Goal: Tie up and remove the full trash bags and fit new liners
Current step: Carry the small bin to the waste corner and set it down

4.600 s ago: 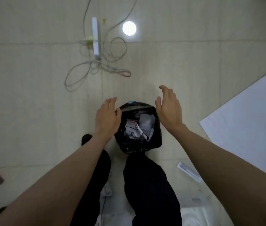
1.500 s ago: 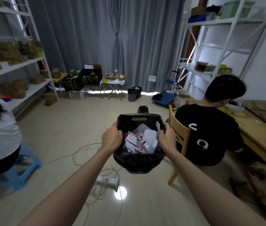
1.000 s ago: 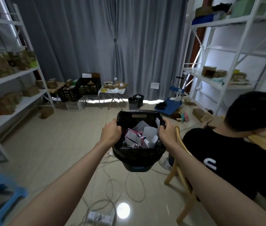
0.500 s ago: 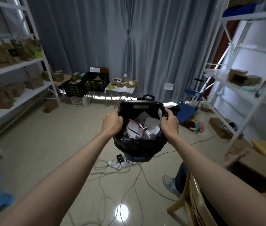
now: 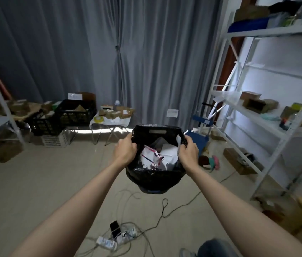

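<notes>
A small bin lined with a black trash bag (image 5: pixel 154 179) hangs in the air in front of me, held up at chest height. It is full of crumpled white and pink paper (image 5: pixel 157 157). My left hand (image 5: pixel 125 151) grips the bag's left rim, fingers curled over the edge. My right hand (image 5: pixel 188 152) grips the right rim the same way. The bag's cut-out handle (image 5: pixel 157 131) shows on its far side.
Power strips and tangled cables (image 5: pixel 118 237) lie on the floor below. White shelving (image 5: pixel 257 112) lines the right wall; a blue hand cart (image 5: pixel 199 138) stands beyond the bag. Black crates (image 5: pixel 72 114) and a small folding table (image 5: pixel 112 119) stand by the grey curtain. A person's knee (image 5: pixel 215 248) shows at bottom right.
I have walked forward with the bin held in both hands; the seated person has slipped out of view to the lower right, and the curtain and shelves are closer.
</notes>
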Action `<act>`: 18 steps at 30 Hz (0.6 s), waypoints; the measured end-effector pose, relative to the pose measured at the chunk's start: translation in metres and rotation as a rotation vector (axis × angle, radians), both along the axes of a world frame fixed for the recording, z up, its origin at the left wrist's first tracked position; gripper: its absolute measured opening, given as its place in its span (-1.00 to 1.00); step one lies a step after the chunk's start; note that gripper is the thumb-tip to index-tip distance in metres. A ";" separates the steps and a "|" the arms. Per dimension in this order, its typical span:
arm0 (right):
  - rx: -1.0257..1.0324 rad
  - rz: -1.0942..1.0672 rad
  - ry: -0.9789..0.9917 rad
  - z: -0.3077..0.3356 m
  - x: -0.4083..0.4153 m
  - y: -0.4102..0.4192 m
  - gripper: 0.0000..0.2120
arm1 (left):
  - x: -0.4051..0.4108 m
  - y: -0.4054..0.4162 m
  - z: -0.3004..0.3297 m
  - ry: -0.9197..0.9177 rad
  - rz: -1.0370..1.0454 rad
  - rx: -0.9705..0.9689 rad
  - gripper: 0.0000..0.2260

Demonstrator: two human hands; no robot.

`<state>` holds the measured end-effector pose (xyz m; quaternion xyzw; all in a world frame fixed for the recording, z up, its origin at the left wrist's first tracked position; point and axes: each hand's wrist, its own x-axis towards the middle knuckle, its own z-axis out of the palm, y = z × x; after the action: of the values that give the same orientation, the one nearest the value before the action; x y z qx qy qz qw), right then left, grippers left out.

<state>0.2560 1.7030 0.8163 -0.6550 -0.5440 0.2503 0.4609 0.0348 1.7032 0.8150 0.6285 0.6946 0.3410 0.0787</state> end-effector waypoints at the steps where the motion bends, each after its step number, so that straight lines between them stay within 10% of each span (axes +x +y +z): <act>1: -0.001 -0.015 0.002 0.002 0.007 0.020 -0.60 | 0.007 0.024 0.002 0.001 -0.025 -0.006 -0.73; 18: 0.021 -0.241 0.000 -0.014 0.144 0.424 -0.56 | 0.141 0.446 0.003 -0.010 -0.259 0.003 -0.74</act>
<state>0.4000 2.1272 0.8019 -0.7107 -0.4639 0.1877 0.4945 0.1760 2.1492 0.8180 0.7113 0.6068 0.3321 0.1248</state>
